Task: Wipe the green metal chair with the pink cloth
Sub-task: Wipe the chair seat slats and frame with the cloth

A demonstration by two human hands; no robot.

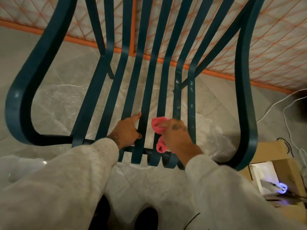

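Observation:
The green metal chair (pixel 131 83) fills the view, its long flat slats running from the seat's front edge up into the backrest, with curved armrests on both sides. My left hand (pixel 128 130) grips one middle slat near the front edge, the forefinger stretched along it. My right hand (pixel 177 135) is closed on the pink cloth (pixel 158 127), which is bunched and pressed against a slat just right of centre. Part of the cloth hangs below my palm. White specks mark the two slats on the right.
Clear plastic sheeting (pixel 66 97) covers the grey floor under the chair. An orange metal frame with mesh (pixel 249 47) runs behind it. At the right are white cables (pixel 285 117) and an open cardboard box (pixel 272 163) with a lit device.

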